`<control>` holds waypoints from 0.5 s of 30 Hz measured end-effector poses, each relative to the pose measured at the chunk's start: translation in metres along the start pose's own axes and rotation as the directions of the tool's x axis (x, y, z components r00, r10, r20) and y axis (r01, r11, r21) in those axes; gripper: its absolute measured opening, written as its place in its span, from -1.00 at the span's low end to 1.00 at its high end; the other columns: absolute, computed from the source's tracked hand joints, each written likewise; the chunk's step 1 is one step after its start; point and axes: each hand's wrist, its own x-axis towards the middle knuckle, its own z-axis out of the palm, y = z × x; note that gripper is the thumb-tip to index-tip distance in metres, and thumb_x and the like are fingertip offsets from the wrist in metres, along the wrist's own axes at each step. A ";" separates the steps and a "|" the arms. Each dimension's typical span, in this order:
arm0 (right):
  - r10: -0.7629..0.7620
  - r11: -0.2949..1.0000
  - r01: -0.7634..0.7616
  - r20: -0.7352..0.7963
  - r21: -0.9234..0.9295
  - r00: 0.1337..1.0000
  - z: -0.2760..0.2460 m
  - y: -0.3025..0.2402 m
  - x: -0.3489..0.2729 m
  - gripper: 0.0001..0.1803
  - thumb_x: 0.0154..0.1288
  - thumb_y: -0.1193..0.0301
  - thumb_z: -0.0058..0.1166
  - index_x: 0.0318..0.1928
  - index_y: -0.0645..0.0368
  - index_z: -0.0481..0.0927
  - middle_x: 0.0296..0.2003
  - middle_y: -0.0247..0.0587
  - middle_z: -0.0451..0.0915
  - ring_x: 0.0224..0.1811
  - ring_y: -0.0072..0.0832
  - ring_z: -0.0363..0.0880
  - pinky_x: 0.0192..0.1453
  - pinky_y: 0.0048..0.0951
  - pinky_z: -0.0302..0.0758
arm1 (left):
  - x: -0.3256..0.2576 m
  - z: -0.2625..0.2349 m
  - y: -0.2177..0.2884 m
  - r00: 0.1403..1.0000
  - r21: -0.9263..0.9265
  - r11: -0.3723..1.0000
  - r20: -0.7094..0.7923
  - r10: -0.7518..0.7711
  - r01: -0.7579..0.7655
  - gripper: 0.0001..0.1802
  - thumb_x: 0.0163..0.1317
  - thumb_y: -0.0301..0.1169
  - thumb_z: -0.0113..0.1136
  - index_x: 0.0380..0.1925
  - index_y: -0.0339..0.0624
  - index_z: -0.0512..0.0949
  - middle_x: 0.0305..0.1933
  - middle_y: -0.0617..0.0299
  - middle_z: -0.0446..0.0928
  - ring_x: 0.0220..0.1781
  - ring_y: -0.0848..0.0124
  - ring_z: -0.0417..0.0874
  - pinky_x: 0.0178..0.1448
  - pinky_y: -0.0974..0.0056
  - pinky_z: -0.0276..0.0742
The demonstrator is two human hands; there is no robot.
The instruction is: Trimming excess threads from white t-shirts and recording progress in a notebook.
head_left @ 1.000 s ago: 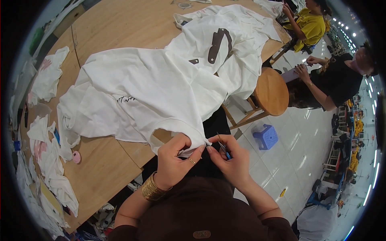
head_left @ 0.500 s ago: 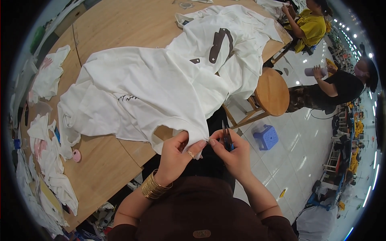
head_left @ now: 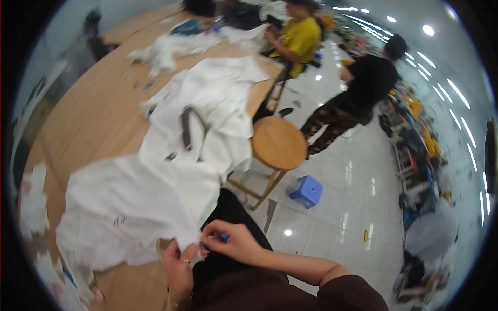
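A large white garment (head_left: 155, 181) lies spread over the wooden table (head_left: 98, 114), with a brown strap-like piece (head_left: 185, 127) on it. My left hand (head_left: 179, 267) pinches the garment's near edge at the table's front. My right hand (head_left: 233, 242) is right beside it, fingers closed on a small blue tool (head_left: 223, 238) at the same edge. The picture is blurred, so the tool's shape is unclear.
A round wooden stool (head_left: 278, 144) stands by the table, a small blue plastic stool (head_left: 307, 189) on the tiled floor beyond it. A person in yellow (head_left: 296, 39) sits at the far end; a person in black (head_left: 363, 88) stands near. White fabric scraps (head_left: 33, 202) lie left.
The view has swung up and to the right, showing more floor and the other people. Both hands still work the garment's edge, low in the picture now. The person in black has stood up.
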 end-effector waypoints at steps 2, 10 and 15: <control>0.015 1.000 -0.015 0.041 0.009 0.999 0.001 0.002 0.002 -0.83 0.21 0.38 0.13 -0.28 0.21 0.51 -0.47 -0.40 0.55 -0.43 -0.75 0.43 -0.33 -0.63 0.38 | 0.002 -0.005 -0.010 0.999 -0.078 0.997 0.052 -0.011 0.015 -0.76 0.17 -0.50 0.13 -0.16 -0.36 0.47 -0.25 0.16 0.56 -0.30 0.45 0.60 -0.21 0.35 0.56; -0.117 0.984 0.119 0.024 -0.134 0.993 -0.007 0.003 0.001 -0.82 0.23 0.36 0.08 -0.26 0.22 0.49 -0.43 -0.22 0.62 -0.44 -0.44 0.62 -0.34 -0.47 0.47 | 0.006 0.004 -0.020 0.996 -0.169 0.982 0.019 0.084 -0.080 -0.74 0.18 -0.55 0.07 -0.10 -0.37 0.42 -0.22 0.13 0.53 -0.26 0.42 0.56 -0.11 0.35 0.48; 0.059 0.998 -0.059 0.084 0.001 0.995 -0.007 0.019 0.012 -0.86 0.21 0.42 0.10 -0.34 0.25 0.53 -0.42 -0.32 0.62 -0.36 -0.68 0.51 -0.25 -0.58 0.45 | 0.008 0.007 -0.021 0.978 -0.208 0.956 -0.094 0.189 -0.204 -0.70 0.17 -0.53 0.10 -0.09 -0.42 0.42 -0.15 0.05 0.55 -0.16 0.32 0.58 -0.01 0.29 0.47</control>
